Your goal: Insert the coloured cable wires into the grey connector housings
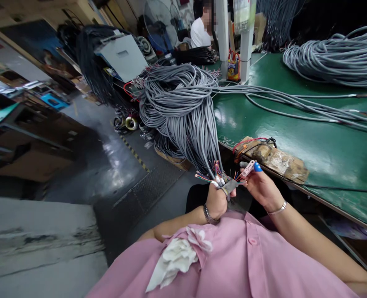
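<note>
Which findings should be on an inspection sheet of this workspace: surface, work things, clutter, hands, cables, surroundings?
Surface: green table, shiny.
Work things: coloured wires spread from the held cable ends; small pale tool.
Clutter: worn wooden block at the near edge, thin red and black wires on it; colourful packet by a white post.
Hands: left hand grips cable ends; right hand holds the tool, blue cover on thumb.
Cables: grey cables hang over the edge, several cross the table; large coil at far right.
Surroundings: person in white shirt, fan behind.
</note>
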Action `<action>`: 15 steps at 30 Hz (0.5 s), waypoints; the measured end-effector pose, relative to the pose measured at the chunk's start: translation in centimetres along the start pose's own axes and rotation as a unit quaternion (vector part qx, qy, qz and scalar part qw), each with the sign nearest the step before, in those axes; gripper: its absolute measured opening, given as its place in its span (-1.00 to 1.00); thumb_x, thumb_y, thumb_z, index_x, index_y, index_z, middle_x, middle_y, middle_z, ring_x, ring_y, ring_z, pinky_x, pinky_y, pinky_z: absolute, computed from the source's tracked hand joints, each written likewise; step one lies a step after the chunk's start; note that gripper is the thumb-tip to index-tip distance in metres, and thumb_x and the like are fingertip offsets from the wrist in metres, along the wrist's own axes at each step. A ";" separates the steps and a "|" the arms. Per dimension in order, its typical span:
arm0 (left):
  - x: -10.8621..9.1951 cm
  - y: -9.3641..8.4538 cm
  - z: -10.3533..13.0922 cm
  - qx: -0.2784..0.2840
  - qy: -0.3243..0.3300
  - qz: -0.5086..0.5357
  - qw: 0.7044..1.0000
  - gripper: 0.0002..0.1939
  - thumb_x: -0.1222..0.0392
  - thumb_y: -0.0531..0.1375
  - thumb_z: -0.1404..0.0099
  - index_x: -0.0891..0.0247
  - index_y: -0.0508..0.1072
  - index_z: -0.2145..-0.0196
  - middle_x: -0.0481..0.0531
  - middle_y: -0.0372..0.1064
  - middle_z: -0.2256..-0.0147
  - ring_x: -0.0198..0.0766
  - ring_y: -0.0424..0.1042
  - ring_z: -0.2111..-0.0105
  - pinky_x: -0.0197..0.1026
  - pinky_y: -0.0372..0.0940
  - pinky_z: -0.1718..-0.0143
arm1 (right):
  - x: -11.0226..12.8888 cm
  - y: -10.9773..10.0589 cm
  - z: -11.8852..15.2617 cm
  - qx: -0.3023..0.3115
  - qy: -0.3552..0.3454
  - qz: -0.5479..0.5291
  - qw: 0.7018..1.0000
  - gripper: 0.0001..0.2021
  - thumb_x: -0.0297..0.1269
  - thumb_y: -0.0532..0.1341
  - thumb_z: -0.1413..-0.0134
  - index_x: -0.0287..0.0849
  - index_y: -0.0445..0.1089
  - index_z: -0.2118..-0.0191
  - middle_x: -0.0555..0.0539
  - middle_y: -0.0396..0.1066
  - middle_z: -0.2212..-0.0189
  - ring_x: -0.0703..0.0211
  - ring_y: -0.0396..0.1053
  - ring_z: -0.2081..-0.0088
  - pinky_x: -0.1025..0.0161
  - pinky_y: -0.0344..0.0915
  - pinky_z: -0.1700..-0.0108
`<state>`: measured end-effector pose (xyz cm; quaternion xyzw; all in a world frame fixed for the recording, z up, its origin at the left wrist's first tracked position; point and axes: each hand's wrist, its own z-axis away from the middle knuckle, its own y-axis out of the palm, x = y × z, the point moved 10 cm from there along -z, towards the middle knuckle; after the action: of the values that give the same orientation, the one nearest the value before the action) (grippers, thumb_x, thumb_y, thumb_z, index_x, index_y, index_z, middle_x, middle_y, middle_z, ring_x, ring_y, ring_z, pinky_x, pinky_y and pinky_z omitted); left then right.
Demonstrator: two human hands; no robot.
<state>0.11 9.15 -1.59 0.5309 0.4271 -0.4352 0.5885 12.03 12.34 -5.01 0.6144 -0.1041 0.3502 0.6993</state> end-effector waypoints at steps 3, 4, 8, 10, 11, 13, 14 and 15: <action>0.1 0.2 -0.3 -0.010 -0.013 0.003 1.000 -0.67 0.06 0.23 -0.12 0.29 0.29 0.66 -0.09 0.20 0.69 -0.43 0.16 0.66 -0.30 0.02 0.60 | 0.4 -0.3 0.1 -0.026 -0.034 0.024 0.999 -0.77 -0.07 0.27 -0.03 -0.09 0.47 0.26 0.00 0.46 0.39 0.25 0.34 0.40 0.32 0.28 0.39; 0.0 0.3 -0.4 -0.011 -0.014 0.001 1.000 -0.67 0.06 0.23 -0.11 0.29 0.29 0.66 -0.09 0.21 0.69 -0.42 0.16 0.65 -0.31 0.03 0.60 | 0.7 -0.6 0.2 -0.037 -0.053 0.040 0.997 -0.77 -0.07 0.27 -0.04 -0.10 0.47 0.28 0.00 0.45 0.42 0.25 0.33 0.41 0.31 0.27 0.39; -0.3 1.1 -0.8 0.001 -0.007 -0.002 1.000 -0.71 0.07 0.23 -0.11 0.28 0.32 0.63 -0.08 0.21 0.69 -0.41 0.19 0.64 -0.31 0.08 0.57 | 2.7 -2.1 0.8 -0.109 -0.182 0.147 0.966 -0.74 -0.05 0.25 -0.05 -0.13 0.46 0.46 0.00 0.38 0.53 0.27 0.25 0.49 0.30 0.22 0.41; -0.3 1.3 -0.9 0.002 -0.009 -0.006 1.000 -0.69 0.05 0.23 -0.10 0.28 0.31 0.65 -0.08 0.21 0.70 -0.41 0.19 0.64 -0.30 0.09 0.57 | 3.1 -2.4 0.9 -0.125 -0.207 0.168 0.956 -0.70 0.00 0.24 -0.05 -0.13 0.45 0.49 -0.01 0.38 0.55 0.25 0.24 0.49 0.29 0.22 0.41; -0.2 1.3 -1.0 0.000 -0.012 -0.007 1.000 -0.67 0.04 0.23 -0.10 0.28 0.30 0.66 -0.07 0.21 0.70 -0.41 0.19 0.64 -0.30 0.09 0.57 | 2.8 -2.3 0.6 -0.117 -0.196 0.160 0.960 -0.68 0.04 0.23 -0.04 -0.12 0.46 0.47 -0.02 0.39 0.53 0.24 0.26 0.48 0.27 0.22 0.40; -0.1 1.3 -1.1 -0.004 -0.015 -0.007 1.000 -0.65 0.02 0.24 -0.08 0.28 0.28 0.68 -0.07 0.21 0.70 -0.41 0.18 0.65 -0.30 0.10 0.56 | 1.9 -1.8 -0.1 -0.080 -0.146 0.118 0.979 -0.64 0.11 0.21 -0.01 -0.12 0.47 0.41 -0.04 0.43 0.47 0.20 0.31 0.45 0.24 0.25 0.38; -0.1 1.2 -1.1 -0.007 -0.015 -0.007 1.000 -0.64 0.01 0.25 -0.08 0.28 0.28 0.68 -0.07 0.21 0.70 -0.41 0.18 0.65 -0.30 0.10 0.56 | 1.4 -1.5 -0.4 -0.061 -0.119 0.094 0.987 -0.62 0.13 0.22 0.01 -0.12 0.48 0.39 -0.04 0.45 0.45 0.20 0.32 0.43 0.23 0.27 0.37; 0.0 1.2 -1.1 -0.008 -0.015 -0.007 1.000 -0.65 0.01 0.25 -0.07 0.28 0.29 0.67 -0.08 0.21 0.70 -0.41 0.18 0.65 -0.30 0.10 0.56 | 1.0 -1.1 -0.6 -0.046 -0.096 0.071 0.992 -0.61 0.14 0.23 0.03 -0.11 0.48 0.38 -0.04 0.46 0.43 0.19 0.34 0.42 0.23 0.28 0.36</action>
<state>1.21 10.33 -1.32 0.5171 0.4251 -0.4435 0.5960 13.26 13.28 -5.49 0.6031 -0.2297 0.3333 0.6873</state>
